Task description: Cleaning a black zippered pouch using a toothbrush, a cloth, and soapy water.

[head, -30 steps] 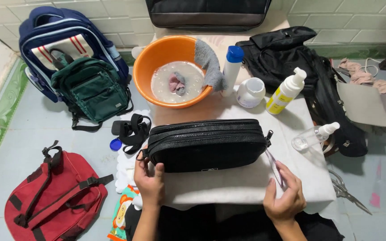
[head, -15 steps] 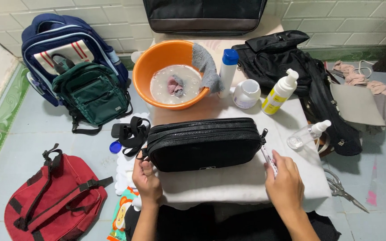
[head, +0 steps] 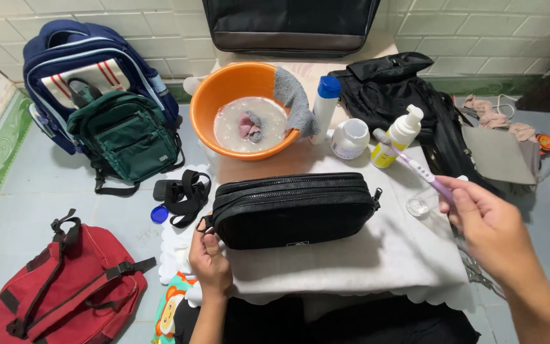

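Note:
A black zippered pouch (head: 294,210) lies on a white cloth (head: 383,255) spread over a low table. My left hand (head: 210,258) grips the pouch's left end near the strap ring. Raised at the right, my right hand (head: 488,223) holds a purple and white toothbrush (head: 415,165), bristles pointing up and left toward the bottles. An orange basin (head: 211,102) with soapy water and a small cloth stands behind the pouch, a grey rag (head: 294,99) draped over its rim.
A blue-capped bottle (head: 324,105), a white jar (head: 349,139) and a yellow pump bottle (head: 399,137) stand by the basin. A black bag (head: 402,89) lies right, a green backpack (head: 125,137) and blue backpack (head: 65,54) left, a red backpack (head: 65,280) at front left.
My right hand has lifted the toothbrush from the pouch's right end up and to the right. The left hand stays on the pouch's left end.

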